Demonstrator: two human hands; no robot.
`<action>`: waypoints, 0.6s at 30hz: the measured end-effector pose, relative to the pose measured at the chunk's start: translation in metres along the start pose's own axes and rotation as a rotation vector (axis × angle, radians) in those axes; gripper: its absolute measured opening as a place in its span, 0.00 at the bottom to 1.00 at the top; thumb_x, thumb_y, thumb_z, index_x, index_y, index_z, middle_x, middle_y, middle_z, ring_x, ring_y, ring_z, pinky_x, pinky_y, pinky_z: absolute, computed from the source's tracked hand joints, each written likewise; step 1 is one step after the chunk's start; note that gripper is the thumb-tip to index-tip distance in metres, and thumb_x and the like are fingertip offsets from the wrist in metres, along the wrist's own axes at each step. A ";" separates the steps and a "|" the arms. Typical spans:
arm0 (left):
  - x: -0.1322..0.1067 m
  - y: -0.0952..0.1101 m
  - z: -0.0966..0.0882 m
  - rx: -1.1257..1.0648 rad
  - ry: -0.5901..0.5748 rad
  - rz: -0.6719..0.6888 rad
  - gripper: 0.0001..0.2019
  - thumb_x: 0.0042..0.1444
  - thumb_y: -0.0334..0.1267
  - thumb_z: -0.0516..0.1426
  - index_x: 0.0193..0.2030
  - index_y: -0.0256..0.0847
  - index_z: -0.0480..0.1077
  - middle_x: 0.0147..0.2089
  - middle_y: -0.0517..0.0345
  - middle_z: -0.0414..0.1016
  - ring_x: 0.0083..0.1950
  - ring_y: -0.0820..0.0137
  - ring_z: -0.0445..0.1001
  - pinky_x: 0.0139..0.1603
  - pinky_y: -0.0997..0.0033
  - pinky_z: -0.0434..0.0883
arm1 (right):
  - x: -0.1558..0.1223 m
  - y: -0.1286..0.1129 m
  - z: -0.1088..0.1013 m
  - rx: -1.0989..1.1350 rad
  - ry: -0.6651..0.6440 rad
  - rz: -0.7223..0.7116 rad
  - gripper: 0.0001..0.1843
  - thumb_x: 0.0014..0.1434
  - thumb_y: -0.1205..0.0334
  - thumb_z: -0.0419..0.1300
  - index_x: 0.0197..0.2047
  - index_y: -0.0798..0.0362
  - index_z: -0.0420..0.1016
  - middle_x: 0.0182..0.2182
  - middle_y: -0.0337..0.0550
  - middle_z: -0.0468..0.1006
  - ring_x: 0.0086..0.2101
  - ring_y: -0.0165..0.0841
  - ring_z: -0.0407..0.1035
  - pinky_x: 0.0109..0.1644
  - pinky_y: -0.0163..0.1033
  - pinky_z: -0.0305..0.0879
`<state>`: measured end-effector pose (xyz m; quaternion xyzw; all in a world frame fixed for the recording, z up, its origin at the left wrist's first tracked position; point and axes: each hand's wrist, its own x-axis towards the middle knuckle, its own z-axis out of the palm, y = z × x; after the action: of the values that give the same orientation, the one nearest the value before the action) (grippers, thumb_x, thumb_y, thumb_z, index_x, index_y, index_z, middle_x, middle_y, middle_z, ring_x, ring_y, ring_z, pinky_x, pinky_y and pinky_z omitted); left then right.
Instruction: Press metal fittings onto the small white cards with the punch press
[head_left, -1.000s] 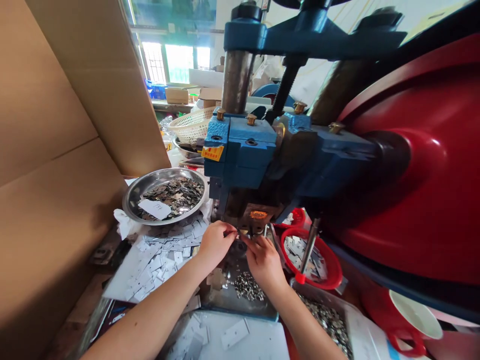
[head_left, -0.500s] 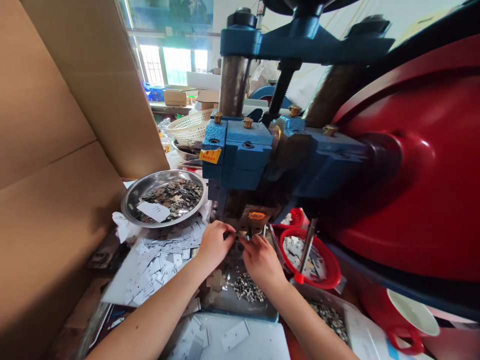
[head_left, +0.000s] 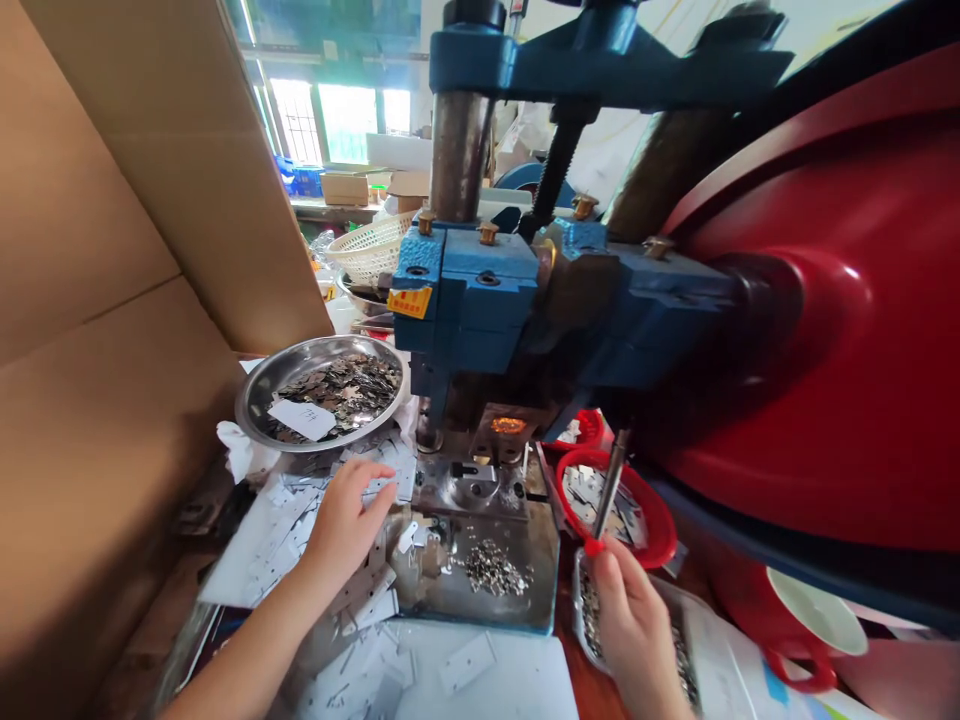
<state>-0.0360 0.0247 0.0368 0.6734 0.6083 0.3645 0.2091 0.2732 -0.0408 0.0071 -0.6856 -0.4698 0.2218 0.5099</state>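
On the white tag [head_left: 302,419] in the round steel bowl [head_left: 259,388], hand-written marks, hard to read. On the yellow sticker [head_left: 409,302] of the blue machine [head_left: 480,335], red print too small to read. Down low, a red-brown counter [head_left: 581,675]. Far off, a bright window [head_left: 347,122]. Blocking part of the room, tall cardboard [head_left: 187,180] on the left and a big red wheel [head_left: 840,380] on the right. On the metal base [head_left: 480,612], a heap of tiny shiny bits [head_left: 495,568]. Near right, a red mug [head_left: 750,620].

Left hand [head_left: 352,510] at the loose thin gray plates [head_left: 405,475] left of the machine, fingers spread apart, maybe touching, hard to say. Right hand [head_left: 634,610] near the red basket [head_left: 662,520], fingers curled round the red end of the metal handle [head_left: 613,485].
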 end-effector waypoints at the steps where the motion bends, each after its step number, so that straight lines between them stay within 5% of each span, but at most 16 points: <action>1: -0.007 -0.003 -0.004 0.018 -0.011 0.000 0.09 0.58 0.40 0.51 0.40 0.43 0.71 0.44 0.54 0.70 0.48 0.61 0.68 0.49 0.60 0.67 | 0.004 0.000 0.004 0.000 -0.014 0.002 0.30 0.52 0.35 0.53 0.39 0.53 0.76 0.33 0.48 0.78 0.35 0.41 0.71 0.39 0.42 0.68; 6: -0.040 -0.020 -0.027 0.156 -0.190 -0.019 0.09 0.59 0.42 0.51 0.39 0.46 0.72 0.45 0.55 0.70 0.49 0.60 0.68 0.52 0.59 0.64 | 0.012 0.014 0.013 0.118 0.042 0.045 0.32 0.55 0.35 0.47 0.44 0.54 0.74 0.32 0.47 0.78 0.32 0.38 0.71 0.36 0.40 0.68; 10: -0.058 -0.026 -0.035 0.286 -0.405 -0.068 0.09 0.51 0.41 0.59 0.40 0.47 0.72 0.46 0.56 0.69 0.47 0.59 0.68 0.50 0.60 0.63 | 0.027 0.009 0.027 0.031 -0.126 0.046 0.29 0.55 0.37 0.51 0.40 0.54 0.76 0.28 0.46 0.78 0.33 0.41 0.72 0.36 0.40 0.68; 13: -0.062 -0.028 -0.030 0.356 -0.440 -0.091 0.09 0.48 0.38 0.60 0.38 0.45 0.72 0.45 0.55 0.69 0.46 0.59 0.68 0.49 0.60 0.63 | 0.053 -0.012 0.051 -0.086 -0.259 -0.108 0.25 0.56 0.41 0.50 0.39 0.53 0.77 0.31 0.46 0.79 0.35 0.40 0.72 0.38 0.39 0.66; 18: -0.061 -0.031 -0.023 0.347 -0.419 -0.090 0.04 0.52 0.38 0.57 0.34 0.43 0.71 0.42 0.55 0.69 0.45 0.60 0.67 0.47 0.62 0.63 | 0.084 -0.036 0.084 -0.328 -0.433 -0.243 0.17 0.55 0.48 0.53 0.27 0.50 0.74 0.23 0.40 0.76 0.25 0.34 0.69 0.28 0.35 0.58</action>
<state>-0.0734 -0.0333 0.0151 0.7322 0.6344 0.0978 0.2277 0.2308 0.0752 0.0222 -0.6345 -0.6757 0.2214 0.3030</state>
